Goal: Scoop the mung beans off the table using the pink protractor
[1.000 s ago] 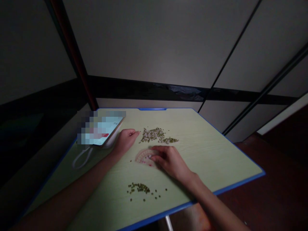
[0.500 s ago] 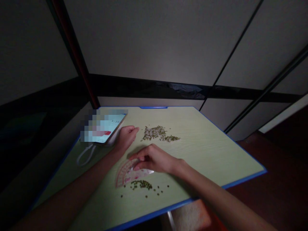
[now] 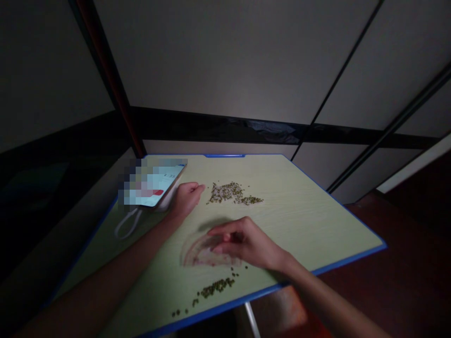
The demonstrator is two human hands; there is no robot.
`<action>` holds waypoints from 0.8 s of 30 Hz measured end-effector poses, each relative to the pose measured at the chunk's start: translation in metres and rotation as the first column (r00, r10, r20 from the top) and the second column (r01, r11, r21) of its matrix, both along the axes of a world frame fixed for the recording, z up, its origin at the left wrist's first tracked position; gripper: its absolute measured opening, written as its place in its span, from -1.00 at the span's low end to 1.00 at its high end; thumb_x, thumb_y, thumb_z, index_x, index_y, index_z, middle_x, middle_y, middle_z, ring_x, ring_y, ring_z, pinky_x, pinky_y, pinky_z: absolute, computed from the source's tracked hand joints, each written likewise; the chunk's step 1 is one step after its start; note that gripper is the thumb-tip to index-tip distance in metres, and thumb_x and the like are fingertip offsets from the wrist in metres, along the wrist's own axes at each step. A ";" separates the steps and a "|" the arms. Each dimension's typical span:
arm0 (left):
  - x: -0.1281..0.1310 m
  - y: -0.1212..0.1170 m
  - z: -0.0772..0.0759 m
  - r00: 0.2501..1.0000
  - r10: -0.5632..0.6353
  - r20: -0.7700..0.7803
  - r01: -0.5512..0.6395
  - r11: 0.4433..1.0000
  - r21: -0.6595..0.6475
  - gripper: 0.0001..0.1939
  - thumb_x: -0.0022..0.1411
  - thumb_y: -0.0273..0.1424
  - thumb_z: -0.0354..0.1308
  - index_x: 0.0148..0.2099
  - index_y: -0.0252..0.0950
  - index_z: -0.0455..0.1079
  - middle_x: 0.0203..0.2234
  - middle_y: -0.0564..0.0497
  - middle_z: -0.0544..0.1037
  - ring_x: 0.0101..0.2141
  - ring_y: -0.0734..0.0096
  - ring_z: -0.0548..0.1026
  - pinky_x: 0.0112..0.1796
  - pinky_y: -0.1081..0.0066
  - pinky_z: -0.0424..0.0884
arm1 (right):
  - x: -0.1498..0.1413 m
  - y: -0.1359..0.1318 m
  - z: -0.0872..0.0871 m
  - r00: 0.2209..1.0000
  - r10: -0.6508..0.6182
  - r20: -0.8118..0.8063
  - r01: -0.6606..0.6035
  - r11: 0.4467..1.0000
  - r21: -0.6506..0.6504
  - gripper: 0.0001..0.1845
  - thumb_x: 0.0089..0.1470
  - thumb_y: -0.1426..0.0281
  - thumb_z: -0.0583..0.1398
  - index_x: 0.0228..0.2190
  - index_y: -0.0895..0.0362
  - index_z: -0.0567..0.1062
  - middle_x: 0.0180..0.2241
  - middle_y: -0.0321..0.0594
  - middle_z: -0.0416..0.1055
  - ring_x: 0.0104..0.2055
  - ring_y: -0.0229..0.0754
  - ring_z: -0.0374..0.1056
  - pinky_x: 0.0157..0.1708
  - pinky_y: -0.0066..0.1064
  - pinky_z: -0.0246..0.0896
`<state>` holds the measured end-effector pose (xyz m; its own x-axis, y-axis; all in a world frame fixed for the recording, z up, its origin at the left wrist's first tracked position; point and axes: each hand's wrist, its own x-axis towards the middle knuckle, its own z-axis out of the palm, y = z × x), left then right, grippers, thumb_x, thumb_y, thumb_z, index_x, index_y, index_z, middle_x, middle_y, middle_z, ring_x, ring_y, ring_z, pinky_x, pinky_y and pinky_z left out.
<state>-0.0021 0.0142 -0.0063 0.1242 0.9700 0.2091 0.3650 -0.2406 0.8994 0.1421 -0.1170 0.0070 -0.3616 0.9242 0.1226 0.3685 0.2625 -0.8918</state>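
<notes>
My right hand (image 3: 246,241) grips the upper edge of a clear protractor (image 3: 197,256) with pink markings, blurred by motion, over the near part of the table. Just below its straight edge is a small elongated cluster of green mung beans (image 3: 216,287), with a few strays around it. Farther back on the table, a larger, loosely scattered pile of mung beans (image 3: 227,192) sits right of my left hand (image 3: 187,198). That hand is closed in a fist beside the phone; whatever it may hold is hidden.
A phone (image 3: 160,185) with a lit screen leans at the table's left side, a white strap loop (image 3: 126,225) in front of it. The pale table (image 3: 299,225) has a blue rim. Behind it stand cabinet panels (image 3: 211,61).
My right hand has moved right and slightly nearer with the protractor, which has turned. The near beans have shifted toward the table's front edge. My left hand stays almost still.
</notes>
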 end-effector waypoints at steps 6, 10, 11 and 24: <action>0.000 0.001 -0.001 1.000 0.004 -0.016 -0.004 1.000 -0.018 -0.64 -0.04 -0.37 0.02 -0.78 -0.22 0.03 -0.87 0.17 0.11 -0.74 0.52 0.12 -0.62 0.43 0.03 | 0.043 -0.020 -0.010 0.842 -0.534 0.070 0.534 0.845 0.028 -0.65 -0.10 0.32 0.18 -0.28 0.29 0.52 -0.68 -0.37 0.20 -0.65 -0.34 0.08 -0.64 -0.49 -0.02; 0.000 0.002 -0.003 1.000 0.003 -0.018 -0.003 1.000 -0.025 -0.65 -0.04 -0.38 0.02 -0.78 -0.21 0.02 -0.87 0.17 0.10 -0.75 0.52 0.11 -0.63 0.44 0.02 | 0.050 -0.035 -0.019 0.756 -0.618 0.214 0.607 0.785 0.124 -0.71 -0.08 0.30 0.15 -0.33 0.25 0.46 -0.71 -0.36 0.25 -0.67 -0.31 0.12 -0.63 -0.48 -0.04; 0.000 0.002 -0.003 1.000 0.002 -0.018 -0.003 1.000 -0.025 -0.65 -0.04 -0.38 0.02 -0.77 -0.21 0.02 -0.87 0.17 0.10 -0.75 0.53 0.11 -0.63 0.44 0.02 | 0.048 -0.039 -0.019 0.745 -0.620 0.246 0.608 0.783 0.131 -0.75 -0.07 0.31 0.14 -0.36 0.23 0.44 -0.73 -0.37 0.24 -0.68 -0.31 0.11 -0.64 -0.48 -0.06; 0.001 0.000 -0.002 0.999 0.005 -0.033 -0.005 1.000 -0.016 -0.65 -0.04 -0.34 0.01 -0.77 -0.23 0.03 -0.87 0.18 0.11 -0.74 0.54 0.11 -0.61 0.45 0.02 | -0.010 -0.049 -0.024 0.719 -0.607 0.338 0.579 0.792 0.191 -0.86 -0.05 0.33 0.13 -0.52 0.11 0.27 -0.70 -0.35 0.24 -0.67 -0.27 0.13 -0.64 -0.49 -0.09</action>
<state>-0.0009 0.0138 -0.0087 0.1259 0.9738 0.1894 0.3961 -0.2244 0.8904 0.1317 -0.1662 -0.0166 0.2282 0.9591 0.1678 0.7594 -0.0675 -0.6471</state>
